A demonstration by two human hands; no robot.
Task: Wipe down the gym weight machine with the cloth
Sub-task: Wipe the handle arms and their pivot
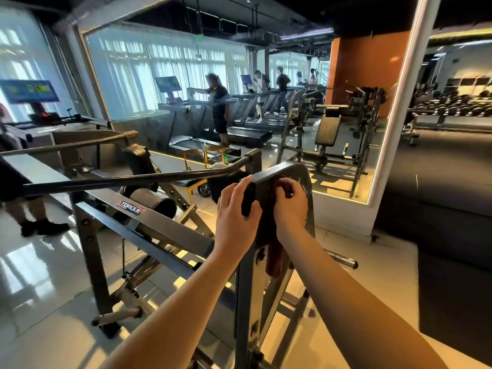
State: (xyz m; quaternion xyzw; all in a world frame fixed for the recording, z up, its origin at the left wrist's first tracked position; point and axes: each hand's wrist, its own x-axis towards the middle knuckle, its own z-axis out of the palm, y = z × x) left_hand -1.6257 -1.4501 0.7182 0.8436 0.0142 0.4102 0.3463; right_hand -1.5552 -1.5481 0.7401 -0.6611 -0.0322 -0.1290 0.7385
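a glossy tiled floor [40, 283] is seen under everything, with window light reflected at 8 o'clock. the grey steel weight machine [149, 225] is stood directly on it, its feet planted from centre to 6 o'clock. a pair of dark shoes [44, 227] is set on the tiles at 9 o'clock. a dark mat [452, 288] is laid at 4 o'clock. a yellow-framed chair [197, 166] is placed just above centre.

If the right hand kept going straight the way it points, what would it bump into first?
Almost at once, the curved grey metal frame of the weight machine: the right hand already presses the dark brown cloth against it, so probably nothing lies between.
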